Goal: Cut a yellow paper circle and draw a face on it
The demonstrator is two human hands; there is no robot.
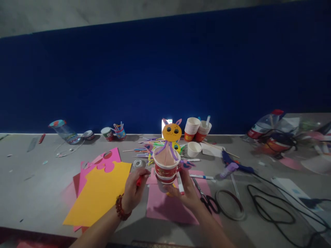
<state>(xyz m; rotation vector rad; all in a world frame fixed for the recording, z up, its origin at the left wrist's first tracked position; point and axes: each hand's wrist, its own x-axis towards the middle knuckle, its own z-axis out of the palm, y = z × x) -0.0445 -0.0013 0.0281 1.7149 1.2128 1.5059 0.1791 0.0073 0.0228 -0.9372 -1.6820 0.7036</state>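
Note:
My right hand [184, 189] is wrapped around the lower right side of a red and white paper cup [165, 170]. A white marker [180, 184] with a red end lies against the same hand, beside the cup. From the cup rises an orange cat-like paper face [171, 132] with pink ears and dark round eyes; purple strips hang below it into the cup. My left hand [134, 187] is closed left of the cup, with a small red cap-like piece [139, 181] in its fingers. Pink paper [168, 210] lies under both hands.
Orange paper [103, 196] lies left over pink cut sheets [113, 156]. Scissors [207, 199], a tape ring [230, 205] and a blue glue gun [235, 163] with a looping black cord are right. Stacked paper cups [191, 129] and colourful sticks stand or lie behind.

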